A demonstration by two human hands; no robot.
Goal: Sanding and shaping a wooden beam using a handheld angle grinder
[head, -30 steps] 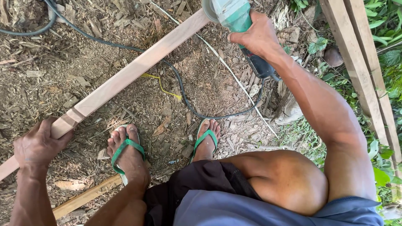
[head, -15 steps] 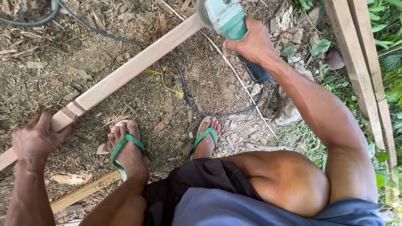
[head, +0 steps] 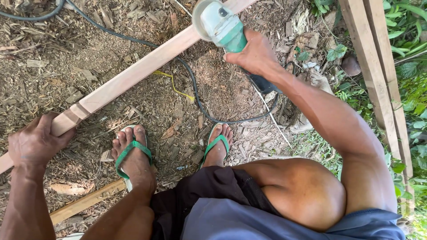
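Observation:
A long pale wooden beam (head: 138, 71) runs diagonally from lower left to the top middle, with a carved notch near its lower end. My left hand (head: 35, 142) is clamped around that lower end. My right hand (head: 255, 55) grips a green angle grinder (head: 220, 24), whose disc guard rests against the beam near the top of the view. A black power cord (head: 195, 95) trails from the grinder across the ground. My two feet in green flip-flops (head: 133, 153) stand below the beam.
The ground is dirt covered in wood chips and shavings. Two planks (head: 378, 80) lean at the right beside green plants. A short wooden piece (head: 84, 202) lies by my left foot. A yellow string (head: 171, 84) lies under the beam.
The grinder and my right hand have slid down the beam toward me. My left hand keeps its hold on the beam's lower end.

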